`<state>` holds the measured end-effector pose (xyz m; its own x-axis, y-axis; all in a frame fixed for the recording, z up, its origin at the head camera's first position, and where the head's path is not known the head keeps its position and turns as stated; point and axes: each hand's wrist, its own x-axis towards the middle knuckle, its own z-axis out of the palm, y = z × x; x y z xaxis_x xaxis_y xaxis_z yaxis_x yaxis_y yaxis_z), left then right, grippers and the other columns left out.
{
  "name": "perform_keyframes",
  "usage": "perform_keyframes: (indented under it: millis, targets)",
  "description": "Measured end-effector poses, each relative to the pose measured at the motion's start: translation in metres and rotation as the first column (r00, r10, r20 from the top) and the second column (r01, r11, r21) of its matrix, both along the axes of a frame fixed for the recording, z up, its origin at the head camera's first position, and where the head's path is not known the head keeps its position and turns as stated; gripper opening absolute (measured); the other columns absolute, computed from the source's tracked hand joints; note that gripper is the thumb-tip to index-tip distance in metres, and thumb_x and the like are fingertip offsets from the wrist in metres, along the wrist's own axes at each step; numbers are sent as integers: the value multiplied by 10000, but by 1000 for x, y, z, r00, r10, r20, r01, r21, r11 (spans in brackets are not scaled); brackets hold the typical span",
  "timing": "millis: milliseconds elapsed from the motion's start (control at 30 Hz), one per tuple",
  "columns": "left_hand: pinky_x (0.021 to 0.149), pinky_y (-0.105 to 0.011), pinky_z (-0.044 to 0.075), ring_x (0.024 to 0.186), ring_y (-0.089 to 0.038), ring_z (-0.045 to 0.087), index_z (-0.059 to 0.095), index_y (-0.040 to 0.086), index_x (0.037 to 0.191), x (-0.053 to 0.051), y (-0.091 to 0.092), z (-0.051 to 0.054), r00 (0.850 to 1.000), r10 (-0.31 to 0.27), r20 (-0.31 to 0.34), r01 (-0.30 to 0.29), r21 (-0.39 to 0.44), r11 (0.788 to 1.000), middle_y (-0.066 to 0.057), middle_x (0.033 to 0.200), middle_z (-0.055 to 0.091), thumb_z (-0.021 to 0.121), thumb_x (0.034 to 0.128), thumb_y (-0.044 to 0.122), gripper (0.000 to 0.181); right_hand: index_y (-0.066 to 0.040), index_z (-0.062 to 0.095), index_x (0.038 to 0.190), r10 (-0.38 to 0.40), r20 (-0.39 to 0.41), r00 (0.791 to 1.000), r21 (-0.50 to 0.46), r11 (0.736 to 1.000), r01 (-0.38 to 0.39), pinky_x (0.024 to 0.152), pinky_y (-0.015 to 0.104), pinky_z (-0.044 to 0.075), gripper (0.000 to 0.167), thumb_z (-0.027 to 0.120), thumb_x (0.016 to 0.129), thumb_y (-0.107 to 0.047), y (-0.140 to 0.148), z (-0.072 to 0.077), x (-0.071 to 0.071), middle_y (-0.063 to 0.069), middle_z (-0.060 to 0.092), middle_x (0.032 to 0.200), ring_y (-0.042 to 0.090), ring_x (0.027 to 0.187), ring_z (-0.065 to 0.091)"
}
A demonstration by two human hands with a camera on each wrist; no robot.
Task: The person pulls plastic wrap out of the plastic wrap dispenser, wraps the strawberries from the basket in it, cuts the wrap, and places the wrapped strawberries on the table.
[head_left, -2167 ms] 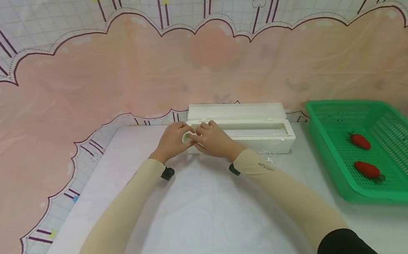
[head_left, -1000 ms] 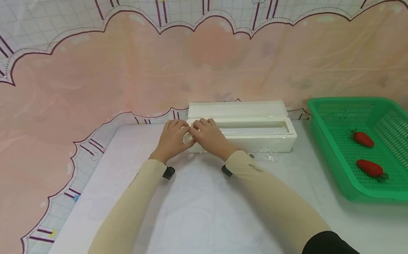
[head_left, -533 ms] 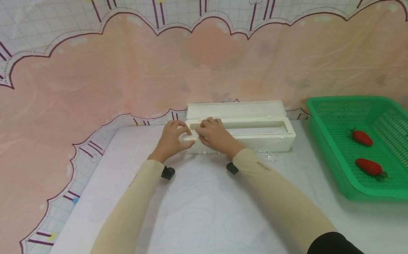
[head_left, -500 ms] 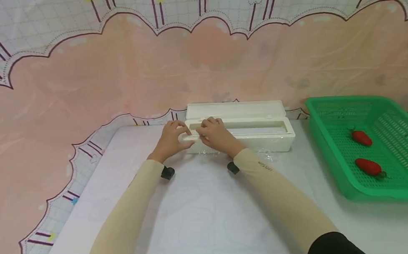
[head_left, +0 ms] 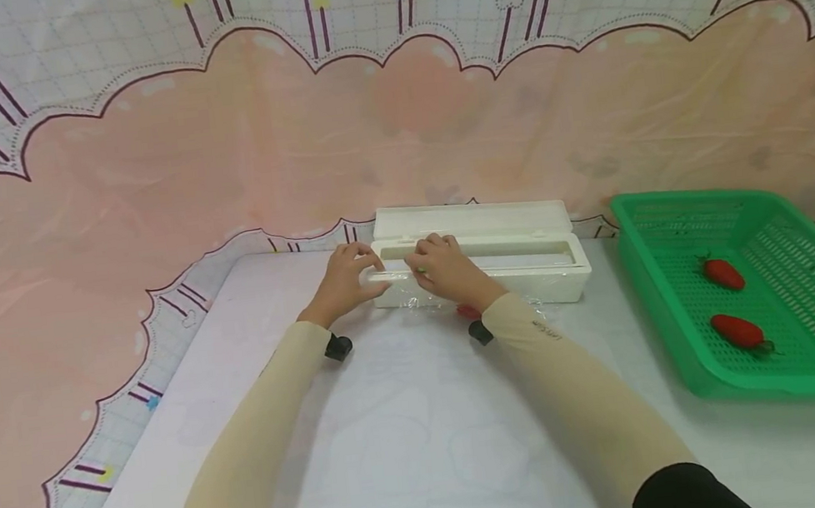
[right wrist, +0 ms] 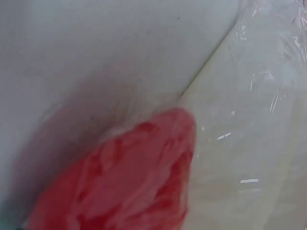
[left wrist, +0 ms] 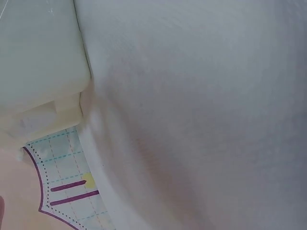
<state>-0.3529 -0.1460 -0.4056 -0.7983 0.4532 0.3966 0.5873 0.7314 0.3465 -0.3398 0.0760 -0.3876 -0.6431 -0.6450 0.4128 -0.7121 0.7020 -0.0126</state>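
Note:
A long cream cling film dispenser [head_left: 509, 280] stands at the back with its lid [head_left: 471, 217] raised. My left hand [head_left: 341, 282] holds its left end, fingers above and thumb below. With curled fingers my right hand [head_left: 442, 267] pinches a small, mostly hidden slide cutter, showing a bit of green, on the front rail. Clear cling film [right wrist: 249, 139] hangs down the dispenser's front. Beneath my right wrist is a red fruit like a strawberry [right wrist: 139, 177], apparently under film; the forearm hides much of it in the head view. No fingers clearly show in the left wrist view.
At the right stands a green plastic basket [head_left: 652, 318]. Two strawberry-like red fruits, one [head_left: 723, 274] behind the other [head_left: 739, 331], lie in it with green stems. A patterned cloth [head_left: 275, 152] hangs behind the white table [head_left: 415, 454].
My right hand has slid right along the dispenser's front rail, away from my left hand, which stays at the left end. The red fruit now shows beside the right wrist.

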Motion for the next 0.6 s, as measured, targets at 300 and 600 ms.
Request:
perform_keyframes:
  millis: [300,600]
  targets:
    - [1027,-492,306,1114,-301,412,646,124,914,0,-1,0,1000,12,22,-11,-8,1000,-109,1149,520,738,791,295,229,-111,633,938,-14,-41,999,-31,999,13,851,456,406,84,566,887,-113,24,-2,5,65,593,877,260,936,514]
    - [1029,-497,290,1109,-300,401,643,121,925,3,0,3,999,7,43,-7,1,1000,-105,1145,509,729,801,276,216,-103,603,898,-46,9,999,-46,998,46,876,471,386,59,544,904,-106,50,-4,10,68,590,903,261,936,493]
